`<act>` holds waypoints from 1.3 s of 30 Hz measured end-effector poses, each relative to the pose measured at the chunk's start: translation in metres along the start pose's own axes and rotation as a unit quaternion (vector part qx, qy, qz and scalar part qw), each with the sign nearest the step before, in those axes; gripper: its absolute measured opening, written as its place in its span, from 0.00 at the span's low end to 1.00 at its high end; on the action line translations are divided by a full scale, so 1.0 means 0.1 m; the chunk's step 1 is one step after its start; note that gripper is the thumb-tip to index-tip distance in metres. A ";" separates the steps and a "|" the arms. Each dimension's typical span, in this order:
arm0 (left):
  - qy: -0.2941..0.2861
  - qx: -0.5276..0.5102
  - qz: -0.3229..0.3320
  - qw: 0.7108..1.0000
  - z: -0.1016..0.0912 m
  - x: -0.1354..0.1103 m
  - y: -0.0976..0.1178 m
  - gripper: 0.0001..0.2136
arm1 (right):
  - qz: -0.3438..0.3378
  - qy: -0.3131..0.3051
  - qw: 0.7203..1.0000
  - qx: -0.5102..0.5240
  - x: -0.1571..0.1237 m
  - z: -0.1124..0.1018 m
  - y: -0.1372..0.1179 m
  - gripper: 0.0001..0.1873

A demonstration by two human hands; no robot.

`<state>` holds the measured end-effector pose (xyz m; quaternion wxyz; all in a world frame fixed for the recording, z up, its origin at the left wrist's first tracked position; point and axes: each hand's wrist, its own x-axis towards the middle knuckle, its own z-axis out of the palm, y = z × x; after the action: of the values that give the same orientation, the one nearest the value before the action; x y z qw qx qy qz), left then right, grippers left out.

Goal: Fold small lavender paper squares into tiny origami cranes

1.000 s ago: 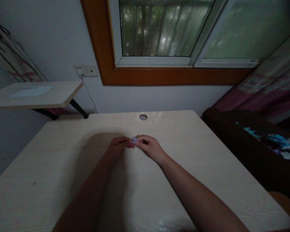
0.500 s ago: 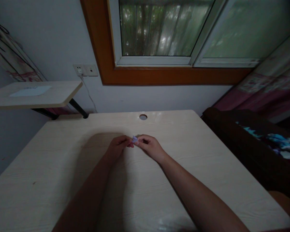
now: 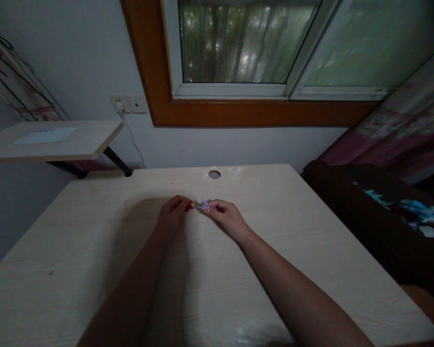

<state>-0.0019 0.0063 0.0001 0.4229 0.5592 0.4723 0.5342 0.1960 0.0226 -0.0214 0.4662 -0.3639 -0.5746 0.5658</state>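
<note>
My right hand (image 3: 228, 219) pinches a small lavender folded paper piece (image 3: 203, 205) between thumb and fingertips, just above the desk. The paper has pointed corners that stick up and out to the left. My left hand (image 3: 171, 214) is at its left, a small gap away, with thumb and fingers closed together. Its fingertips look reddish, and whether something small is between them I cannot make out. Both forearms reach in from the bottom over the pale wood-grain desk (image 3: 217, 279).
A round cable hole (image 3: 214, 174) lies near the desk's back edge. At the left, a raised shelf (image 3: 90, 140) on black legs bears a paper sheet (image 3: 45, 135). A wall socket (image 3: 128, 104) and window (image 3: 238, 91) are behind. Dark furniture (image 3: 347, 207) stands at the right.
My left hand has drawn left, away from the lavender paper. The pink-red bit seen under its fingers no longer shows clearly. My right hand still holds the paper, now more exposed.
</note>
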 end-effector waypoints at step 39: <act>-0.104 0.067 0.036 0.992 0.00 0.00 -0.10 0.08 | -0.090 -0.017 0.989 -0.116 -0.02 0.02 0.01 0.17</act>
<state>-0.0024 0.0086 -0.0093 0.4118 0.6552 0.4406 0.4550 0.1943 0.0202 -0.0229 0.4594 -0.3529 -0.6749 0.4571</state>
